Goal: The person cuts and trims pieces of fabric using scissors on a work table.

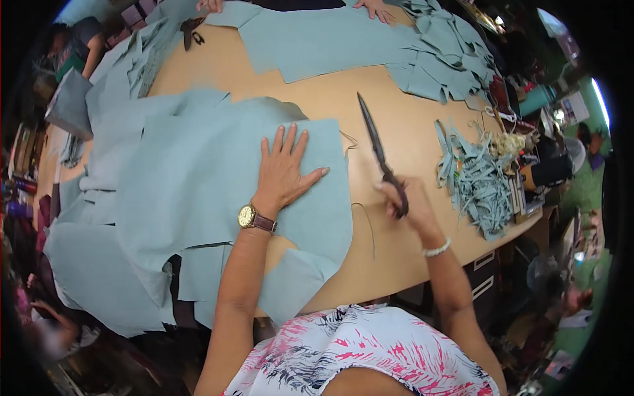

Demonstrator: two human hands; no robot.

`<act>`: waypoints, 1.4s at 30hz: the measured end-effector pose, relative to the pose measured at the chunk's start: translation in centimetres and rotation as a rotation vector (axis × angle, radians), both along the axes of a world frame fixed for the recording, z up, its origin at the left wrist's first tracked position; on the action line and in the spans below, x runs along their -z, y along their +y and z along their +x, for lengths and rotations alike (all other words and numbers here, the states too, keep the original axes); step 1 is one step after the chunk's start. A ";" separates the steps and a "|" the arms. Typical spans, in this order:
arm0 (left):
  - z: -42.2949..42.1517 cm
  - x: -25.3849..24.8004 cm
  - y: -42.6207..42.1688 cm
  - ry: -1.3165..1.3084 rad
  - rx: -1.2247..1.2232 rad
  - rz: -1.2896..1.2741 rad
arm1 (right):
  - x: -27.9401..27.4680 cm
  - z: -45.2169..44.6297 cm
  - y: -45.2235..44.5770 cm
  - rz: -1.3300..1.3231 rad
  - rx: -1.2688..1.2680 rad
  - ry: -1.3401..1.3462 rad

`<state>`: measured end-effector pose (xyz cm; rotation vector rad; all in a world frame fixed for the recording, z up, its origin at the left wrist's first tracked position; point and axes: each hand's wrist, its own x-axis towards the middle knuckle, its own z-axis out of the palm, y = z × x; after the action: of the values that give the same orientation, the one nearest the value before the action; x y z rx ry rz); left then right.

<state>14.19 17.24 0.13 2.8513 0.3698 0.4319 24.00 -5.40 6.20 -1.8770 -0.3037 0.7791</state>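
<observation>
My left hand (285,173) lies flat with its fingers spread on a large piece of pale blue-green fabric (191,171). Its fingertips point toward the far side of the table. To the right of the fabric edge, my right hand (411,206) is wrapped round the dark handles of a pair of scissors (375,142). The blades look closed and point away from me, above bare wood and apart from the cloth. A loose thread (371,228) rests on the table between the fabric and my right hand.
Cut strips (482,181) are heaped at the right. Across the wooden table (317,92), another person's hands (375,9) touch more blue-green fabric (317,46), beside a second pair of scissors (191,32). Fabric layers (105,264) hang over the left edge. A grey box (70,105) stands far left.
</observation>
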 end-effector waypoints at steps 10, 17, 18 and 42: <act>0.0 0.1 -0.2 -0.006 -0.003 0.022 | 0.1 7.3 0.9 0.018 0.068 -0.219; 4.4 -0.2 1.3 -0.218 0.165 -0.027 | -0.2 -2.9 -2.6 0.270 -0.020 0.179; 5.7 -0.7 1.7 -0.253 0.187 -0.038 | 0.0 -3.8 -2.7 0.279 -0.027 0.173; 8.3 -7.8 4.1 0.222 0.250 -0.766 | 2.3 -4.6 -3.0 0.241 -0.046 0.122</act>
<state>22.52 21.36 7.98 2.1488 0.1584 -0.0765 19.35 -8.36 3.85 -1.5953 -0.3484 0.8458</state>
